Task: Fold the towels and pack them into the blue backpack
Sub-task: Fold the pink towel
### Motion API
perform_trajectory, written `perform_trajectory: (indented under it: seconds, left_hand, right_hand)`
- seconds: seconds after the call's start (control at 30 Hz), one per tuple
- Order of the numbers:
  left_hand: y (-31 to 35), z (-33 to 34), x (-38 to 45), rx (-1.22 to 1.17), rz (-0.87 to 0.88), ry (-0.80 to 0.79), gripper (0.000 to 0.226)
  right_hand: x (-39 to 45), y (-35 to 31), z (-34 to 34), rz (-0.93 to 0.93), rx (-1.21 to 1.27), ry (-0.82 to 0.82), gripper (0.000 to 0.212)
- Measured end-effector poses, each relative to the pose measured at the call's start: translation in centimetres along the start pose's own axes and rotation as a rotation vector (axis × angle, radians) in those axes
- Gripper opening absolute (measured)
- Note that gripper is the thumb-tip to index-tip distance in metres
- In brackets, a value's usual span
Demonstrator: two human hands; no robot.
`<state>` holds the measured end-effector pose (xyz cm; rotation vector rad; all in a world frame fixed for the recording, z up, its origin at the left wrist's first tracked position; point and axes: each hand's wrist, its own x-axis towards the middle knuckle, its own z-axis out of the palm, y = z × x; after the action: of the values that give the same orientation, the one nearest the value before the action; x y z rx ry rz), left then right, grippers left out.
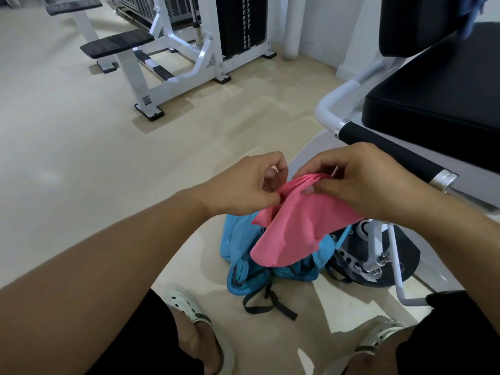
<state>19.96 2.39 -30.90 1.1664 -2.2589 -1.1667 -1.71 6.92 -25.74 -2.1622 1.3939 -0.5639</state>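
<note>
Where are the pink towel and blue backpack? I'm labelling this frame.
pink towel [292,228]: head view, middle of the hanging cloth.
blue backpack [238,239]: head view, left side panel, on the floor.

Both forearms are bare to the lower edge of the view, with no sleeves, watch or rings on the left hand [243,182] or the right hand [370,180]. Below the hands, black shorts [151,331] cover both thighs. Each foot wears a white perforated clog: left clog [200,323], right clog [378,336], each with a dark band across the strap.
</note>
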Motion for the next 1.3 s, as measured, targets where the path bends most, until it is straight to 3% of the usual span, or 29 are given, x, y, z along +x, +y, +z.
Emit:
perform_trajectory:
  seconds: [0.13,0.23,0.33,0.4,0.53,0.63,0.73,0.8,0.87,0.93,0.97,1.03,1.1,1.2,1.3]
  left_hand:
    - [-0.1,0.5,0.3,0.209,-0.005,-0.006,0.034]
    - [-0.8,0.6,1.0,0.334,-0.018,0.068,0.030]
    - [-2.1,1.0,1.7,0.401,-0.081,0.038,0.016]
    - [-3.2,1.4,2.0,0.385,-0.133,-0.026,0.008]
    - [-5.0,1.3,2.1,0.306,-0.259,-0.175,0.016]
    - [-5.1,0.8,2.3,0.276,-0.310,-0.172,0.019]
    - [-4.3,-0.2,2.5,0.302,-0.461,-0.110,0.021]
    - [-3.4,-0.5,1.8,0.119,-0.692,-0.115,0.037]
    - [-2.8,-0.5,1.1,-0.285,-0.900,-0.228,0.083]
    - [-2.5,0.0,0.7,-0.659,-0.972,-0.390,0.112]
    - [-2.6,0.4,0.8,-0.827,-0.968,-0.412,0.115]
    - [-2.7,0.8,1.4,-1.098,-0.910,-0.309,0.101]
    - [-2.9,0.9,2.3,-1.207,-0.875,-0.162,0.082]
    - [-3.0,1.2,2.9,-1.141,-0.924,-0.046,0.058]
    - [-2.9,1.1,3.0,-1.045,-0.886,0.045,0.020]
  right_hand:
    - [0.1,0.2,-0.3,0.010,0.107,-0.002,0.017]
    - [0.2,0.6,-0.3,0.025,0.149,-0.056,0.015]
    - [0.2,0.8,-0.3,0.024,0.165,-0.066,0.013]
    - [0.2,0.7,-0.4,0.018,0.176,-0.040,0.013]
    - [0.4,1.5,0.3,0.131,0.133,0.039,0.013]
    - [0.6,2.6,1.1,0.250,-0.025,0.009,0.012]
    - [0.6,2.8,1.4,0.296,0.002,0.055,0.010]
    - [0.7,2.5,1.4,0.289,0.081,0.138,0.009]
    - [0.7,1.8,1.5,0.265,0.160,0.226,0.008]
    - [0.3,0.7,1.9,0.205,0.247,0.253,0.008]
    - [0.1,0.0,2.2,0.165,0.288,0.227,0.009]
    - [-0.5,-1.3,2.9,0.085,0.307,0.105,0.008]
    - [-1.1,-2.4,3.6,0.020,0.305,-0.078,0.009]
    - [-1.7,-2.8,4.2,-0.070,0.244,-0.236,0.015]
    - [-2.0,-2.8,4.6,-0.039,0.232,-0.340,0.018]
